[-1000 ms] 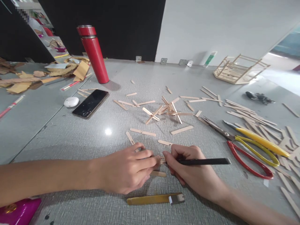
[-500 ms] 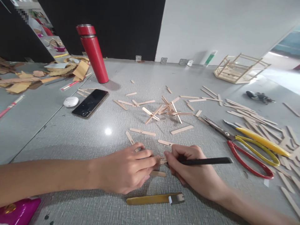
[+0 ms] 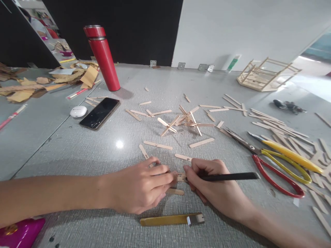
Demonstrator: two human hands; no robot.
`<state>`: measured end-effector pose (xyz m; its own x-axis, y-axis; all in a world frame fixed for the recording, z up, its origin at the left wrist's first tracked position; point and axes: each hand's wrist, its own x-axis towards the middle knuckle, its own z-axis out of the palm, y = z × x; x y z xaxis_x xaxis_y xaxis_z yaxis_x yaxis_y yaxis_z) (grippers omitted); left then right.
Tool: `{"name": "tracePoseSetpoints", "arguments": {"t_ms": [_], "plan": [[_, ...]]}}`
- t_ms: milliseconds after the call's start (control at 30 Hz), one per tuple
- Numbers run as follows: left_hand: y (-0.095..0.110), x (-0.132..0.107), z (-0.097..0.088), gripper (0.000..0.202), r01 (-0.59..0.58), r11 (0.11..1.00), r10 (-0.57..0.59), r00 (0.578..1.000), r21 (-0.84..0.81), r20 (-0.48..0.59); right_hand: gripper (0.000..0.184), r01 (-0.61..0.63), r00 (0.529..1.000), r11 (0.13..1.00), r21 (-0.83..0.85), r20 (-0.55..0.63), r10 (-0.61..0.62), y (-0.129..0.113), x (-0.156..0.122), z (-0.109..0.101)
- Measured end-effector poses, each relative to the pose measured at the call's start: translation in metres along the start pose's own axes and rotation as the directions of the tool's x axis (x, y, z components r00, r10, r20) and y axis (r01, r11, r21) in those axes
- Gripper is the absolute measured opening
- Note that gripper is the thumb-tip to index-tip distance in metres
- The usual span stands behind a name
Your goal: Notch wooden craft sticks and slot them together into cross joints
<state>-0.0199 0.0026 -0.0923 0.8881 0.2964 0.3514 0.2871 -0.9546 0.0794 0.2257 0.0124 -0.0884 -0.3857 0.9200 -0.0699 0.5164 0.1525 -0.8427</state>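
Observation:
My left hand rests on the grey table with its fingers closed, pinching and pressing down a small wooden stick. My right hand is closed round a thin black pen-like tool, its tip hidden at the stick between the two hands. Another short stick lies just under my left fingertips. A yellow flat tool with a metal end lies in front of both hands.
Loose wooden sticks litter the middle and right of the table. Red-and-yellow scissors lie to the right. A phone, white earbud case and red flask stand at the left. A stick frame sits far right, cardboard scraps far left.
My right hand and the black tool have shifted slightly to the right. My left hand stays put on the stick.

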Motion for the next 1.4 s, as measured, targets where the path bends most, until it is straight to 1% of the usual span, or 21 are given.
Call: {"name": "tracePoseSetpoints", "arguments": {"t_ms": [233,833,1100,1267,1400], "plan": [[0.0007,-0.0006,-0.0002,0.024,0.007,1.0,-0.007,1.0,-0.001,-0.003,0.046,0.017,1.0,1.0,-0.016,-0.001,-0.017,-0.0006,0.0006,-0.0007],[0.0009,0.0,0.0,0.022,0.021,1.0,-0.021,1.0,-0.011,-0.016,0.045,0.082,0.996,0.988,-0.127,-0.012,-0.084,-0.0012,0.0014,-0.0015],[0.0004,-0.0014,0.0006,0.024,0.019,1.0,-0.019,1.0,-0.003,0.015,0.046,0.085,0.996,0.989,-0.122,-0.004,-0.087,-0.0013,0.0004,-0.0026],[0.0005,-0.0009,0.0006,0.023,0.017,1.0,-0.017,1.0,-0.007,0.009,0.046,0.074,0.997,0.991,-0.114,-0.016,-0.077,-0.0037,0.0017,-0.0018],[0.0007,-0.0001,-0.0003,0.023,0.015,1.0,-0.015,1.0,-0.005,0.003,0.046,0.051,0.999,0.996,-0.074,-0.005,-0.051,-0.0044,0.0014,-0.0015]]}}
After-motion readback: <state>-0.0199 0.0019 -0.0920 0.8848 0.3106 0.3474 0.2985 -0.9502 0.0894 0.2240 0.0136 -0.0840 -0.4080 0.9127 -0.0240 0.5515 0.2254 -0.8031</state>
